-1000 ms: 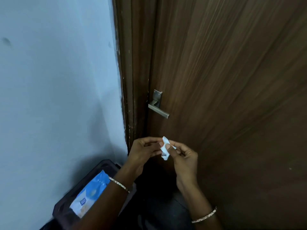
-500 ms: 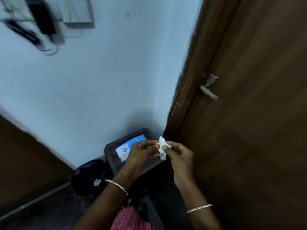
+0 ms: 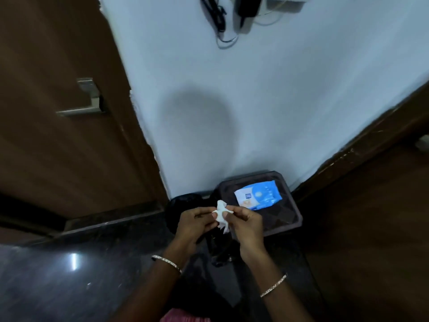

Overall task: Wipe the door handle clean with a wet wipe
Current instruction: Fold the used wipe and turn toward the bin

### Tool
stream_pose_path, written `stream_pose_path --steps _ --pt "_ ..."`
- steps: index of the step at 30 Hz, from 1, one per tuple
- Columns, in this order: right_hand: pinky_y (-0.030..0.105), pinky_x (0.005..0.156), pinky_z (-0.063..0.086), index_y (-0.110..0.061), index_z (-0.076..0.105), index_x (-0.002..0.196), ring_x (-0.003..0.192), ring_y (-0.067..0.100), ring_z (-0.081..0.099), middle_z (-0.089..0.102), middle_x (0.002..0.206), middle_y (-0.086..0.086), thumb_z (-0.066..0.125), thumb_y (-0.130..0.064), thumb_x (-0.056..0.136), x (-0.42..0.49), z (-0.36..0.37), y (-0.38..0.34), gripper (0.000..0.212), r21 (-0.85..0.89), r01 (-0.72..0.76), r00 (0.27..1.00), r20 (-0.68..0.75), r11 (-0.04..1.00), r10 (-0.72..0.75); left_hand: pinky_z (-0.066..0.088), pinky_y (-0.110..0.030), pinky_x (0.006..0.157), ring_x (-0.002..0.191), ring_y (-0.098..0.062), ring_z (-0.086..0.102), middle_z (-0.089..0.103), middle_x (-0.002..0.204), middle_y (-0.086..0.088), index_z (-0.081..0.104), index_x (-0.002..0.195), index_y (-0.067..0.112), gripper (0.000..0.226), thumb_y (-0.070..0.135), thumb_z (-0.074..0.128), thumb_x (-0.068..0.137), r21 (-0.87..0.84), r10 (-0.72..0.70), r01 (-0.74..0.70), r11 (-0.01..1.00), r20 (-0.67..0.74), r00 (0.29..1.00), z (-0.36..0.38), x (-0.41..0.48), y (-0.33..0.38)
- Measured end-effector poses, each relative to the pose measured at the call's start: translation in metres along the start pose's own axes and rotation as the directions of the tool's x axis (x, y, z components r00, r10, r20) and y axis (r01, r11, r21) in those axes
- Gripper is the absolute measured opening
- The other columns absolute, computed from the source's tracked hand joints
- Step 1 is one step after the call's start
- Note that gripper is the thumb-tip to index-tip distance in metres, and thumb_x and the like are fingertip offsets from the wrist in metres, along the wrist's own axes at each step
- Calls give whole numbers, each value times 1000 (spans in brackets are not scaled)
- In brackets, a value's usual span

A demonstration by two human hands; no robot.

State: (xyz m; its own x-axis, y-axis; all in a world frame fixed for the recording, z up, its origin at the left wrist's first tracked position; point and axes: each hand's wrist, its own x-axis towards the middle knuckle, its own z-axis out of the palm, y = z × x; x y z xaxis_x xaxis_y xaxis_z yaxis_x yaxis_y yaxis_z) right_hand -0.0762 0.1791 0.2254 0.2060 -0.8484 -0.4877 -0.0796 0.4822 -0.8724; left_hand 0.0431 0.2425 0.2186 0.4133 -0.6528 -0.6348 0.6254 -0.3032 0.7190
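A small crumpled white wet wipe is pinched between the fingertips of my left hand and my right hand, held low in front of me. A metal lever door handle sits on a brown wooden door at the upper left, well away from both hands. Behind my hands a blue pack of wet wipes lies on a dark tray-like lid by the wall.
A white wall fills the centre, with black cables and a device hanging at the top. A black bag sits on the floor left of the dark lid. Brown wood panelling stands at right; dark glossy floor below.
The view has swung left, away from the first door, whose handle has left the frame; another door and handle now show at left. Both hands keep holding the wipe.
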Motion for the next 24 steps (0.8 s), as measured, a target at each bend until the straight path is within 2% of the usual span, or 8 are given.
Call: stream_pose_path --steps 4,7,12,14,17,19,22,24 --pt "40 74 58 1 76 90 75 29 71 76 86 24 75 7 80 16 71 38 12 -56 -45 999 -32 997 44 59 -30 77 88 -31 72 73 96 -23 71 99 -4 16 -2 70 83 62 -71 73 995 -44 997 -69 40 16" --pt "47 78 61 -1 78 90 79 34 75 78 85 19 76 4 79 38 108 69 12 -132 -89 993 -93 987 77 58 -23 62 70 -21 72 71 90 -23 69 94 -4 11 -7 66 84 101 -139 146 984 -73 988 -100 68 20" --pt "22 66 57 6 76 94 76 24 69 75 90 23 74 11 79 83 147 121 17 -203 -185 974 -171 962 151 52 -18 45 44 -10 64 65 80 -18 63 104 -11 18 -13 58 87 175 -239 259 950 -128 963 -125 124 9" --pt "27 69 59 5 77 94 77 25 70 76 88 22 75 9 77 105 155 142 18 -236 -213 964 -207 948 165 52 -18 42 37 -9 60 64 81 -19 63 101 -11 17 -17 55 87 160 -285 310 937 -164 945 -130 155 -2" --pt "39 79 61 0 79 93 80 29 73 77 87 18 78 2 75 148 161 173 18 -266 -294 936 -276 918 220 47 -18 35 29 -9 54 60 47 -11 60 73 -2 26 -20 49 89 132 -331 368 920 -238 913 -136 207 -20" --pt "37 82 60 -4 79 95 84 28 74 77 89 15 79 -4 77 180 165 194 18 -274 -345 919 -294 898 264 42 -20 33 30 -15 51 54 35 -6 57 69 -2 29 -19 46 91 122 -341 380 917 -252 906 -143 241 -35" --pt "41 87 58 2 77 100 87 31 71 76 94 19 77 -3 79 227 168 232 22 -201 -408 892 -296 891 341 45 -22 39 52 -23 47 57 55 -11 59 83 -4 19 -16 48 92 204 -315 378 903 -284 906 -155 280 -53" --pt "44 91 57 4 73 106 87 28 67 71 93 17 72 3 83 259 165 255 23 -147 -459 878 -222 876 423 46 -17 39 55 -22 47 55 69 -10 59 94 -2 14 -12 50 93 238 -280 358 903 -306 910 -162 306 -68"
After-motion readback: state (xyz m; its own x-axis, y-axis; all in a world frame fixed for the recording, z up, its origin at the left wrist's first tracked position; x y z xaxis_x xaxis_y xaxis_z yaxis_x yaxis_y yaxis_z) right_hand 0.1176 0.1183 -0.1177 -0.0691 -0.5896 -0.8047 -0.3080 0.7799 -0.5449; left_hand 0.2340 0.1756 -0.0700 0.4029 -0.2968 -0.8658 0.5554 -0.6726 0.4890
